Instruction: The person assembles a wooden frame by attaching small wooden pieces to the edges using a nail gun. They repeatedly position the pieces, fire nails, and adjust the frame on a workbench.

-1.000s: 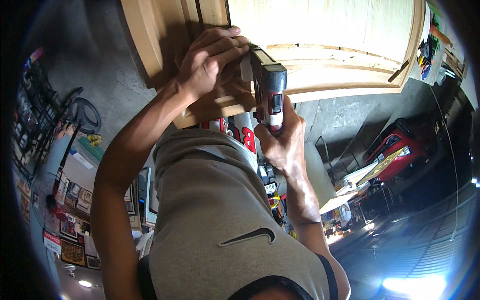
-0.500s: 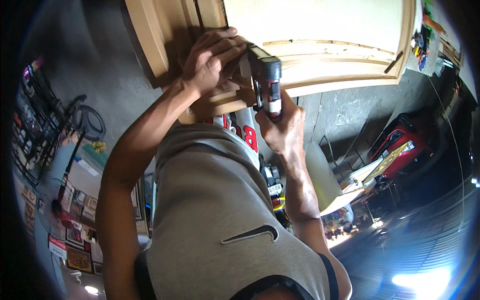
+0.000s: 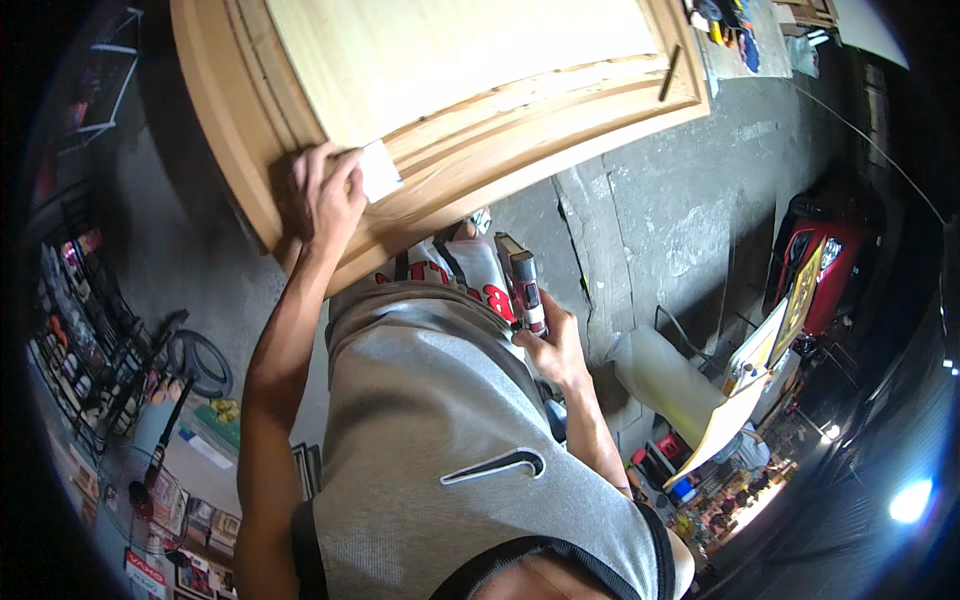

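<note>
Tan wooden frame (image 3: 540,145) borders a pale panel (image 3: 470,50).

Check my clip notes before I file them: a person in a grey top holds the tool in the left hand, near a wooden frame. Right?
Not quite: the head view shows the tool in the right hand. The left hand is at the white piece on the wooden frame. The rest holds: grey top, frame nearby.

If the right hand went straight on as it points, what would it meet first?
Beyond the handheld tool it grips, the right hand would probably meet the wooden frame first, at its near edge; depth is unclear.
</note>
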The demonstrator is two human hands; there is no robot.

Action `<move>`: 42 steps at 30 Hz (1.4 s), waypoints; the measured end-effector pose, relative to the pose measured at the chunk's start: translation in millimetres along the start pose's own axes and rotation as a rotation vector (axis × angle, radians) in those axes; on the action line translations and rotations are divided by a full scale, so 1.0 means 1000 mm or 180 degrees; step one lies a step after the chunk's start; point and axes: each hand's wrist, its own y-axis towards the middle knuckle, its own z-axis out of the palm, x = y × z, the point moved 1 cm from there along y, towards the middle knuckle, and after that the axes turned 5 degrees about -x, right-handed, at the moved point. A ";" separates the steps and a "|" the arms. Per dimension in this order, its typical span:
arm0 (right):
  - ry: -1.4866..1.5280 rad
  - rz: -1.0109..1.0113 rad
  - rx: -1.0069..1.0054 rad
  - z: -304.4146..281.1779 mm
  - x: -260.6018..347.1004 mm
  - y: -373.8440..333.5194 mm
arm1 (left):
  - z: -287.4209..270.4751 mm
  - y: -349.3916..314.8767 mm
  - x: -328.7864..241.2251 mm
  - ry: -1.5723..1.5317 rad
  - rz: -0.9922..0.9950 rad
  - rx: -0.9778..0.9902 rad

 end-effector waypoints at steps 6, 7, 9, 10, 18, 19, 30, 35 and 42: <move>-0.0078 -0.0068 -0.0234 -0.093 -0.086 0.010 | 0.032 -0.034 -0.022 0.0738 -0.1021 -0.0124; 0.0006 -0.0052 -0.0328 -0.109 -0.099 0.012 | 0.040 -0.037 -0.020 0.0586 -0.1115 -0.0387; 0.0304 -0.0241 -0.0642 -0.138 -0.124 0.014 | 0.053 -0.039 -0.009 -0.0713 -0.2443 -0.0479; 0.0134 -0.0271 -0.0699 -0.154 -0.133 0.017 | 0.054 -0.039 -0.005 -0.1237 -0.2337 -0.0581; -0.0020 -0.0078 -0.1076 -0.264 -0.176 0.062 | 0.010 -0.014 -0.067 -0.2443 -0.3356 0.0294; 0.0034 -0.0121 -0.1130 -0.276 -0.176 0.073 | 0.013 0.001 -0.084 -0.2697 -0.3244 0.0362; -0.0136 -0.0802 -0.1284 -0.432 -0.125 0.241 | 0.318 0.308 -0.287 -0.3314 -0.2099 0.0997; -0.0686 -0.1381 -0.1598 -0.536 -0.111 0.376 | 0.420 0.435 -0.351 -0.2925 -0.2187 0.0918; -0.1324 -0.1824 -0.2638 -0.694 -0.086 0.584 | 0.329 0.335 -0.220 -0.1327 -0.1068 0.0251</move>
